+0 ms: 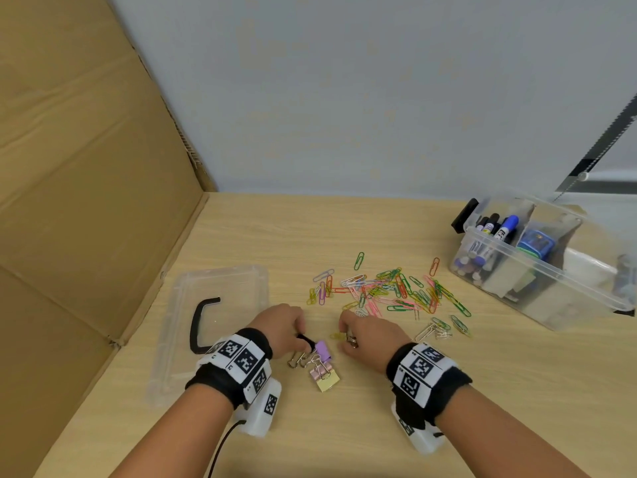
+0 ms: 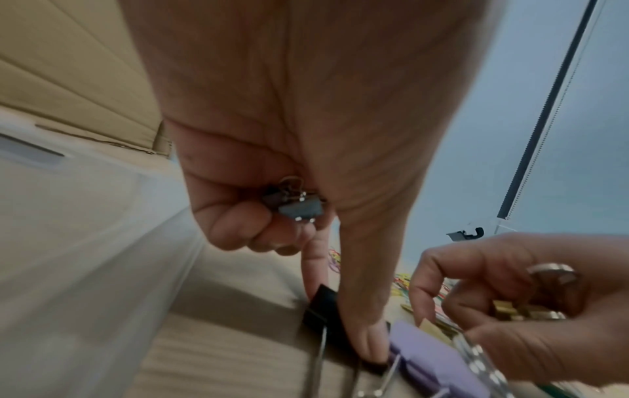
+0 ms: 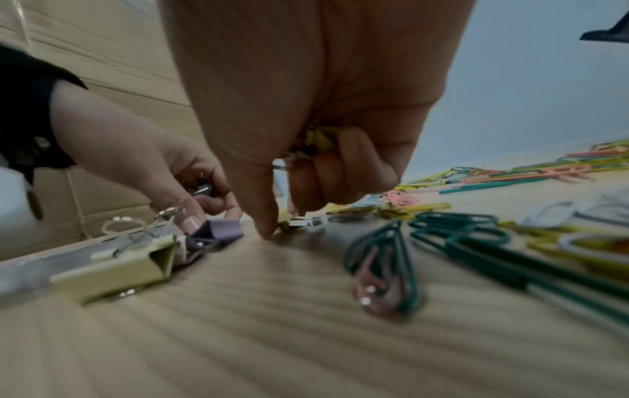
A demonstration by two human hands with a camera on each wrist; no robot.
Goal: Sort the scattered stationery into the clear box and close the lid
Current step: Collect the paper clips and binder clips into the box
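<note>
My left hand (image 1: 284, 327) curls over small binder clips (image 2: 299, 207) held in its palm, while its thumb and forefinger pinch a black binder clip (image 2: 321, 307) on the table. A purple binder clip (image 1: 323, 350), a pink one and a yellow one (image 1: 327, 381) lie just below it. My right hand (image 1: 365, 334) holds yellow clips (image 3: 320, 138) in its curled fingers and pinches another small clip (image 3: 304, 222) on the table. Coloured paper clips (image 1: 389, 291) lie scattered beyond both hands. The clear box (image 1: 551, 291) stands at the far right with markers inside.
The clear lid (image 1: 179, 326) with its black handle lies flat to the left of my left wrist. A cardboard wall (image 1: 86, 167) stands along the left side. A grey wall closes the back of the wooden table (image 1: 344, 426).
</note>
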